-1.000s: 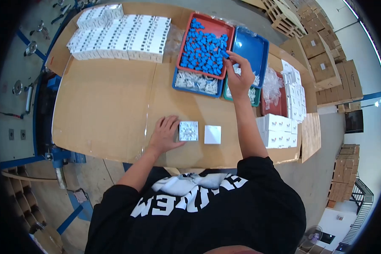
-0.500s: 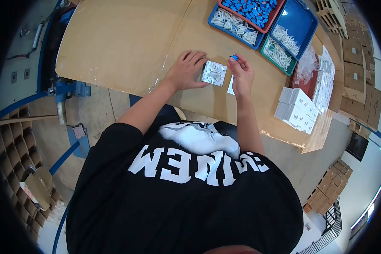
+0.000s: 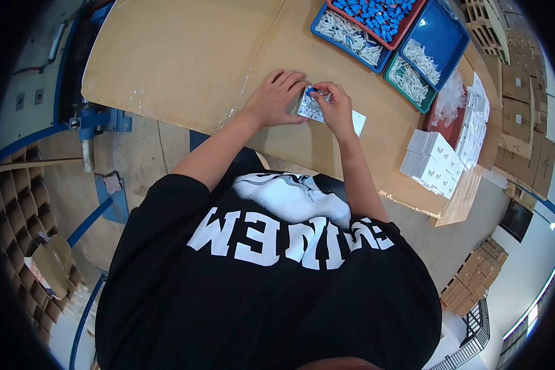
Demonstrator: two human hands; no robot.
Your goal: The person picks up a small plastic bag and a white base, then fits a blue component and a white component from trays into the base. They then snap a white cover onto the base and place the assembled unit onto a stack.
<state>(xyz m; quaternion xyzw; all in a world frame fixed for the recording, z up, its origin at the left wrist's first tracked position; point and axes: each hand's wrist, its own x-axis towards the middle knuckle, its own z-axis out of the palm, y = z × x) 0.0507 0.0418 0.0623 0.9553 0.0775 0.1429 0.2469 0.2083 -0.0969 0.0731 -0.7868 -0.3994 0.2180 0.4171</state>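
Observation:
A small, square white box (image 3: 308,110) with moulded shapes in its top lies on the cardboard-covered table. My left hand (image 3: 272,102) grips its left side, thumb at the near corner and fingers at the far one. Over the box, my right hand (image 3: 337,110) pinches a small blue plastic piece (image 3: 311,90) at the far edge. The right fingers hide much of the box's top. A flat white card (image 3: 359,121) sticks out from beneath the right wrist.
At the back right, a red tray (image 3: 407,38) of blue pieces overlaps a blue tray (image 3: 317,28) of white sticks. Beside them are a green tray (image 3: 427,106) and another blue tray (image 3: 448,32). Stacked white boxes (image 3: 430,161) stand near the right edge.
My right hand has moved left with the blue piece, from beside the white box to over its far part. More of the white card shows. My left hand stays at the box.

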